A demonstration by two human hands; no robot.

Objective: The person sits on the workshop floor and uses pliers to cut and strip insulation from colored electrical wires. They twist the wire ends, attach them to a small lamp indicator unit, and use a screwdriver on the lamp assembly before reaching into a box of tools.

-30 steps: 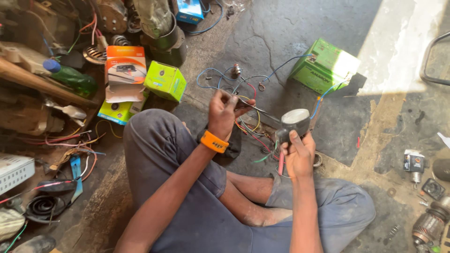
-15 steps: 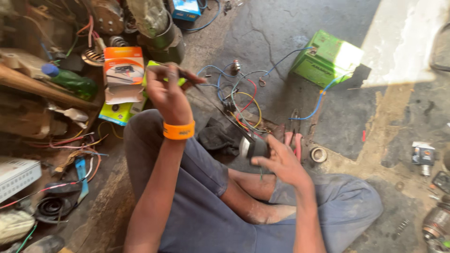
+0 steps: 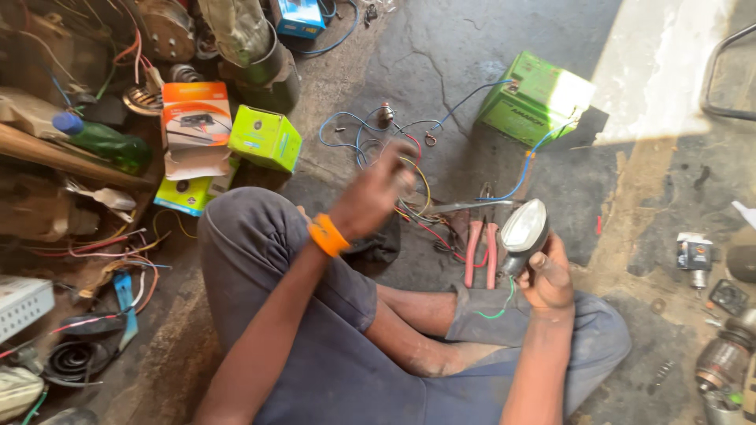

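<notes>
**Lamp in right hand, boxes on a workshop floor**

Person seated cross-legged on a cracked concrete floor [image 3: 472, 47]. Right hand [image 3: 547, 275] grips a small headlamp [image 3: 524, 228], pale lens up; fingers wrapped shut round its dark body, a green wire trailing below. Left hand [image 3: 374, 193], orange wristband [image 3: 327, 234] on the wrist, raised over a tangle of coloured wires [image 3: 394, 149]; blurred, so cannot tell how far its fingers are open or whether they hold anything.

Red-handled pliers [image 3: 480, 252] lie just beside the lamp.

Packages: green rectangular box [image 3: 535, 98] upper right, blue wire running to it. Small lime-green cube box [image 3: 265, 138] left of the wires. Orange-and-white carton [image 3: 195, 126] touching it, flap open. Yellow-green flat box [image 3: 185, 195] below. Blue box [image 3: 299, 16] at top edge. Green bottle [image 3: 102, 140], blue cap, lying far left.
</notes>
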